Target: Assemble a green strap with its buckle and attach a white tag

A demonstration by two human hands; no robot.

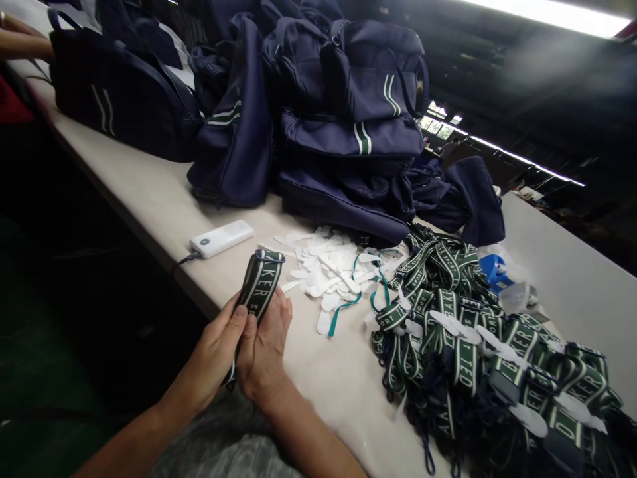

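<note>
One green woven strap (261,285), one white power bank (221,238), a heap of straps (478,345) too tangled to count. My left hand (216,355) and right hand (263,348), both closed around the single strap, hold it upright at the table (149,192) edge, forearms angled inward.

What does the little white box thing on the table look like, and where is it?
On the long pale table, look at the near edge just in front of the heap of navy blue bags. There lies a flat white rectangular power bank with a dark cable at its left end. Unlike the white paper tags beside it, it is solid and smooth-cornered.
</note>
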